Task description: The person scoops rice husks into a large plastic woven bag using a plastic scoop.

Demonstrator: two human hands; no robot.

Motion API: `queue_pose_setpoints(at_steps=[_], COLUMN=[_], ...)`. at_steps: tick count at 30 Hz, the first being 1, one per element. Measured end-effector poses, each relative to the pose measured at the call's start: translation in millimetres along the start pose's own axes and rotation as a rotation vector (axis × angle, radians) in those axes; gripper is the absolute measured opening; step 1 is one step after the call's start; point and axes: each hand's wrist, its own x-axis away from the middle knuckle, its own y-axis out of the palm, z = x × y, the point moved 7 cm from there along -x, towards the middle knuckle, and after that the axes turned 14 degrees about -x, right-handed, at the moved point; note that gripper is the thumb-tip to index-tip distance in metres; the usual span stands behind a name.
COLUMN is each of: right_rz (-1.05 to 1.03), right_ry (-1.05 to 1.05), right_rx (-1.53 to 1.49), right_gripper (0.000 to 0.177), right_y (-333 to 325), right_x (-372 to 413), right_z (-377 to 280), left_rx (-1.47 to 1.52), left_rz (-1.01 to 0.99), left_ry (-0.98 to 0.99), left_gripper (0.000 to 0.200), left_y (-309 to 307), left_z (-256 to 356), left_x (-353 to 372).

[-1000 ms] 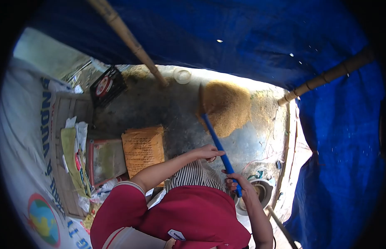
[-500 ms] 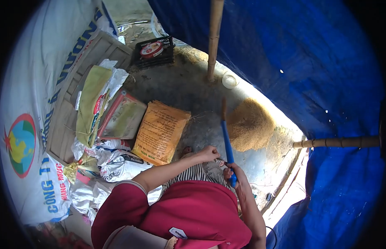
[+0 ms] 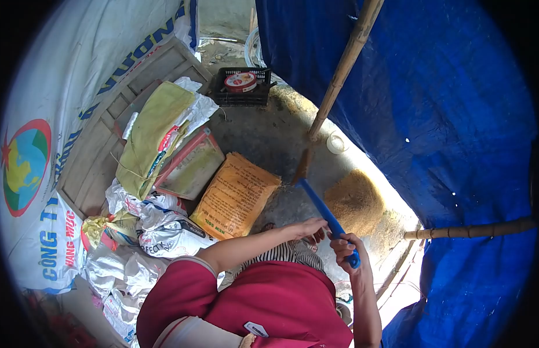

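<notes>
My right hand (image 3: 349, 249) is closed round the lower end of a blue handle (image 3: 324, 210). At the handle's far end, a rusty brown tool head (image 3: 303, 167) points away from me, just right of an orange printed sack (image 3: 237, 194). My left hand (image 3: 309, 229) is beside the handle, its fingers loosely stretched and holding nothing visible; whether they touch the handle is unclear. Right of the tool, a pile of tan grain-like material (image 3: 355, 202) lies on the concrete floor (image 3: 246, 127).
A black crate (image 3: 240, 95) holds a round red-and-white lid. Left are folded sacks (image 3: 156, 130), a framed panel (image 3: 191, 165) and white bags (image 3: 171, 235). A bamboo pole (image 3: 345, 69), a small white bowl (image 3: 336, 143) and a blue tarp (image 3: 455, 116) stand right.
The tool's head has swung left, away from the pile, so the handle slants leftward. My left hand has loosened from a fist. The camera view has shifted.
</notes>
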Motion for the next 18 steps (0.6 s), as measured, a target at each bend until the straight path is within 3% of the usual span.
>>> queue_pose_setpoints(at_steps=[3, 5, 7, 9, 11, 12, 13, 15, 16, 18], right_rz=[0.014, 0.092, 0.116, 0.319, 0.323, 0.285, 0.246, 0.233, 0.231, 0.232], right_ry=[0.063, 0.051, 0.055, -0.191, -0.204, -0.212, -0.221, -0.207, -0.215, -0.22], right_rx=[0.063, 0.266, 0.444, 1.169, 1.281, 1.38, 1.477, 1.567, 1.598, 1.628], right_gripper=[0.034, 0.032, 0.025, 0.021, 0.02, 0.021, 0.021, 0.021, 0.022, 0.023], right_y=[3, -2, 1, 9, 11, 16, 22, 34, 44, 63], right_x=[-20, -38, -49, -51, -56, -57, -59, -61, -62, -61], right_z=[27, 35, 55, 56, 53, 52, 49, 43, 41, 33], left_rx=[0.237, -0.016, -0.14, -0.253, -0.391, -0.148, -0.14, 0.601, 0.602, 0.226], left_rz=[0.075, 0.222, 0.289, 0.368, 0.641, 0.535, 0.544, 0.334, 0.336, 0.697], left_ry=[0.023, 0.178, 0.188, 0.2, 0.316, 0.149, 0.155, 0.172, 0.181, 0.15], left_gripper=[0.029, 0.02, 0.018, 0.017, 0.019, 0.022, 0.022, 0.027, 0.027, 0.047], left_y=[-26, -51, -65, -73, -85, -86, -88, -81, -86, -110], left_z=[-9, -13, -20, -23, -12, -23, -20, -20, -16, -4], left_x=[21, 32, 45, 55, 71, 61, 60, 51, 42, 39])
